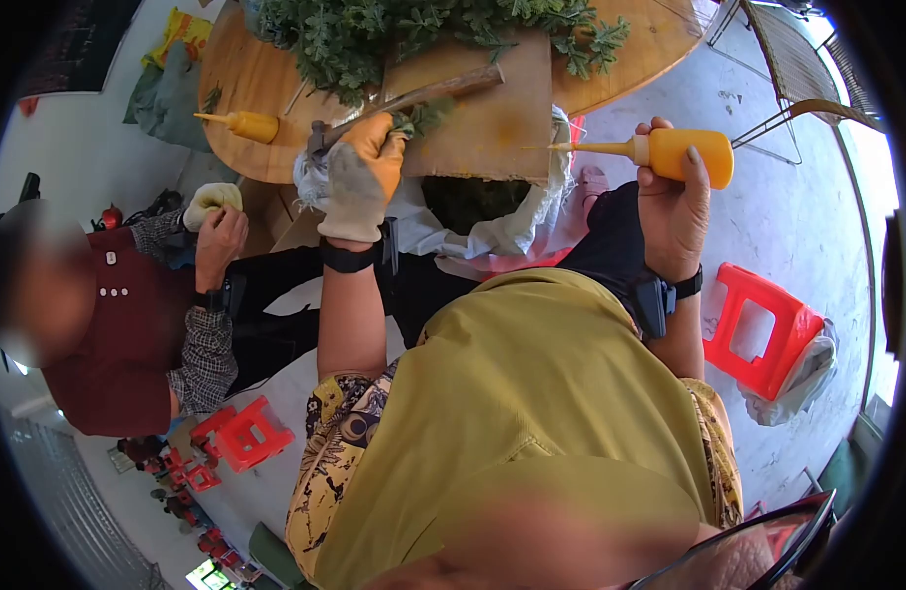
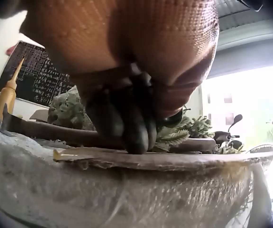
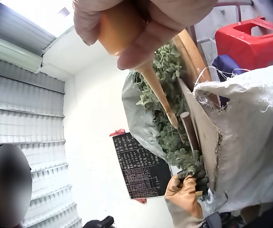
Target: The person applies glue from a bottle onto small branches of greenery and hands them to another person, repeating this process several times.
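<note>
My left hand [image 1: 361,177], in an orange and grey glove, pinches a small green sprig [image 1: 428,117] over the left side of a flat board [image 1: 487,118]. In the left wrist view its dark fingertips [image 2: 136,135] are down at the board. A hammer with a wooden handle [image 1: 428,93] lies across the board beside that hand. My bare right hand [image 1: 677,202] grips a yellow squeeze bottle [image 1: 691,157], tilted sideways, its long nozzle pointing left toward the board. In the right wrist view the nozzle [image 3: 162,97] stands before the greenery [image 3: 167,123].
A heap of green sprigs [image 1: 374,39] covers the back of the round wooden table [image 1: 620,79]. Another yellow bottle [image 1: 253,126] lies at the left. Below the board is a white sack [image 1: 512,234]. Another person sits at the left; a red stool [image 1: 762,329] stands at the right.
</note>
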Motion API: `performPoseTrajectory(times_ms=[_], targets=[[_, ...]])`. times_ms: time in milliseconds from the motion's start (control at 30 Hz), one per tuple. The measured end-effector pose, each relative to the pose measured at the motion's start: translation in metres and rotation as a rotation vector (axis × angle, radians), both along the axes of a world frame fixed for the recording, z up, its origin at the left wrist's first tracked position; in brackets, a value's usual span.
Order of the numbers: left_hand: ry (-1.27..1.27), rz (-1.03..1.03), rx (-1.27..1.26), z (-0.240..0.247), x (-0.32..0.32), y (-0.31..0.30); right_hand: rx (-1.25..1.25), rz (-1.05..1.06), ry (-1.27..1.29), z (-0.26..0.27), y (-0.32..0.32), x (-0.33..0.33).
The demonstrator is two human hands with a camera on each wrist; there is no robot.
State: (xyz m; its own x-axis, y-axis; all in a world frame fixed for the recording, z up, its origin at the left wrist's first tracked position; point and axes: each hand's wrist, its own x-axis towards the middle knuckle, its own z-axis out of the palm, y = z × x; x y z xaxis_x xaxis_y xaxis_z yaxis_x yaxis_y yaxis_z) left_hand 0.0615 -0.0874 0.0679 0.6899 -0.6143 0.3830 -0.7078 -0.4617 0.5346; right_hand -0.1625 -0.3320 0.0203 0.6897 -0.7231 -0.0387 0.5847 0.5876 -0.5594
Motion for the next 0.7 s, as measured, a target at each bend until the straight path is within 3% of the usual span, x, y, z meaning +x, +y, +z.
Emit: performPoseTrajectory(times_ms=[33, 200, 267, 367, 700], targets=[[-0.266, -0.029, 0.241, 0.004, -0.003, -0.002, 0.01, -0.002, -0.002, 0.001, 0.0, 0.001], [-0.203, -0.02, 0.089, 0.016, -0.015, -0.01, 0.014, 0.003, -0.019, 0.001, 0.0, 0.001], [-0.135, 0.101, 0.191, 0.028, -0.023, -0.009, 0.015, -0.008, -0.007, 0.0, 0.0, 0.001], [-0.162, 0.09, 0.328, 0.031, -0.022, -0.007, 0.019, 0.021, -0.018, -0.003, -0.002, 0.001], [-0.369, -0.017, 0.263, -0.015, 0.002, -0.009, 0.05, 0.005, -0.023, -0.018, -0.006, 0.002]])
